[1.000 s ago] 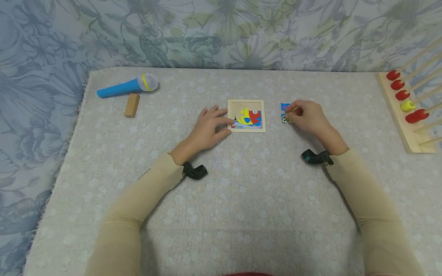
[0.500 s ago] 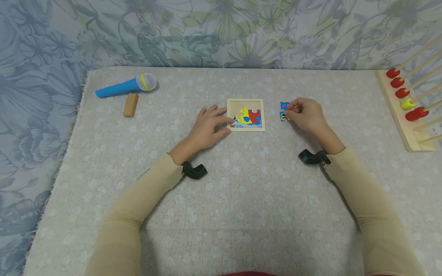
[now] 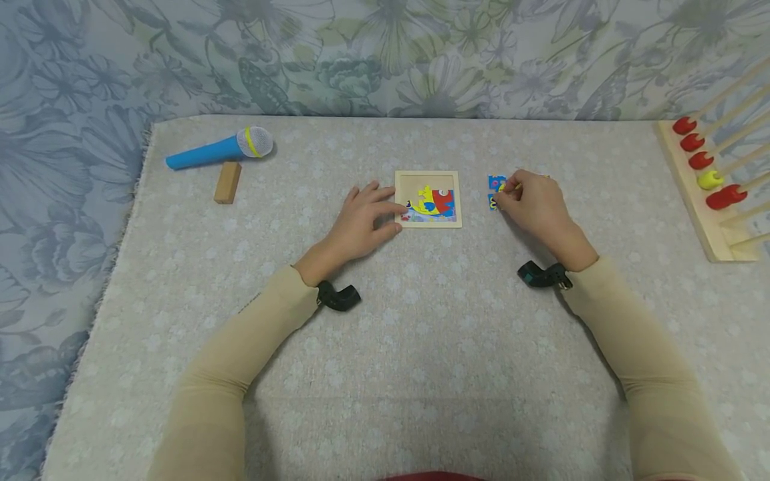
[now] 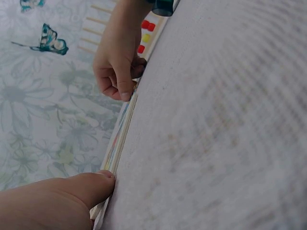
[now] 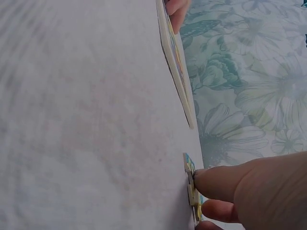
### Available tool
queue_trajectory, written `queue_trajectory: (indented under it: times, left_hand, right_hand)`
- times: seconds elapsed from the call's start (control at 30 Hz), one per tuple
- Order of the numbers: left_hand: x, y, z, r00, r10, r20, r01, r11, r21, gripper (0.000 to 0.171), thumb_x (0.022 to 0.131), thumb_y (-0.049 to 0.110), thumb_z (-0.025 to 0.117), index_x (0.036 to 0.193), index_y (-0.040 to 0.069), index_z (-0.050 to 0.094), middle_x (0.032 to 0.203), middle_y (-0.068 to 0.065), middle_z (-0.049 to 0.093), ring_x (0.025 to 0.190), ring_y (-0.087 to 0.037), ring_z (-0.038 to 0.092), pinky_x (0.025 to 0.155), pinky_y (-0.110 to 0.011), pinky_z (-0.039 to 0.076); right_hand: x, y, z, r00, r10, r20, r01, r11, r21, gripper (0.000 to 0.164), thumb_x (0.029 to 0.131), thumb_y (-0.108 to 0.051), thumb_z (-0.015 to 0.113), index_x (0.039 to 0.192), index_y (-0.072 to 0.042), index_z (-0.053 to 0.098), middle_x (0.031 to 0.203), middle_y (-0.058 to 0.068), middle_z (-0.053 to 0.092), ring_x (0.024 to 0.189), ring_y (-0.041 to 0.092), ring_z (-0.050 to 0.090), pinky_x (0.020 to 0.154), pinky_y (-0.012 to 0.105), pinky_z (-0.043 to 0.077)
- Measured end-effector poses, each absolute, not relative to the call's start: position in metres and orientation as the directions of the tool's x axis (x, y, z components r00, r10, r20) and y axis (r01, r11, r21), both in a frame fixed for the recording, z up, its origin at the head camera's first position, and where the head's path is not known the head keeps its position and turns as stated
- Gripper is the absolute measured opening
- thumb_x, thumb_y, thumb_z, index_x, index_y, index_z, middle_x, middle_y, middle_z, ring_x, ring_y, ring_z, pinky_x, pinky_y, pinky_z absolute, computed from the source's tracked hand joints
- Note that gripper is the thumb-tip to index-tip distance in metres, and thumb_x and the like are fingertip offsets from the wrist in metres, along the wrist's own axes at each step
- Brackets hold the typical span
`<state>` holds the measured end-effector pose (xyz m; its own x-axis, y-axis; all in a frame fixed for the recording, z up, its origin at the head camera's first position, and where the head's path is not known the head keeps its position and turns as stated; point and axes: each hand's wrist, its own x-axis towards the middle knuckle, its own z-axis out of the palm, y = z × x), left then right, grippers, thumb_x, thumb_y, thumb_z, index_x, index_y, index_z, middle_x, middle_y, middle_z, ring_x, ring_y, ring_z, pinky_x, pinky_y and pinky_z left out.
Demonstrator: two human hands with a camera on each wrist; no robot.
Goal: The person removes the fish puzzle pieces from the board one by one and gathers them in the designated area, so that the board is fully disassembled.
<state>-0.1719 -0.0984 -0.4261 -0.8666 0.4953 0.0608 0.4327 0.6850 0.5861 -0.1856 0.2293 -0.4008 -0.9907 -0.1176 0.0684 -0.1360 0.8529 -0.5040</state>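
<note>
A small wooden puzzle tray (image 3: pixel 458 200) lies on the cloth, partly filled with red, yellow and blue fish pieces (image 3: pixel 443 199). My left hand (image 3: pixel 363 224) rests at its left side with fingers spread, touching the rim. To the right of the tray lie loose blue-and-yellow puzzle pieces (image 3: pixel 496 180). Bent over them is my right hand (image 3: pixel 539 204), thumb and fingertips pinching a puzzle piece (image 5: pixel 194 196), which the fingers largely cover. In the right wrist view, the thumb (image 5: pixel 218 182) is against the stacked-looking piece edges.
A blue toy microphone (image 3: pixel 210 152) and a wooden block (image 3: pixel 228 182) lie at the back left. On the right stands a wooden bead frame (image 3: pixel 692 200) with red and yellow beads. A floral curtain (image 3: pixel 385 60) hangs behind the table's far edge.
My right hand has shifted slightly left and away from me at the loose pieces, its fingertips still on them. The left hand stays at the tray.
</note>
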Motion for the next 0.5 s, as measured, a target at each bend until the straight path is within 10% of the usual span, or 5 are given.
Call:
queue_trajectory:
  times: [0.5]
  left_hand:
    - [-0.1717, -0.0979, -0.4257, -0.866, 0.497, 0.065, 0.436, 0.683, 0.586, 0.035, 0.095, 0.023, 0.068, 0.129, 0.013, 0.072, 0.157, -0.015, 0.048, 0.154, -0.043, 0.027, 0.125, -0.067, 0.01]
  right_hand:
    - [-0.187, 0.2316, -0.4033, -0.989, -0.129, 0.07, -0.147, 0.865, -0.479, 0.024, 0.094, -0.021, 0.068, 0.088, 0.002, 0.067, 0.073, 0.018, 0.066, 0.065, 0.03, 0.056, 0.056, 0.031, 0.037]
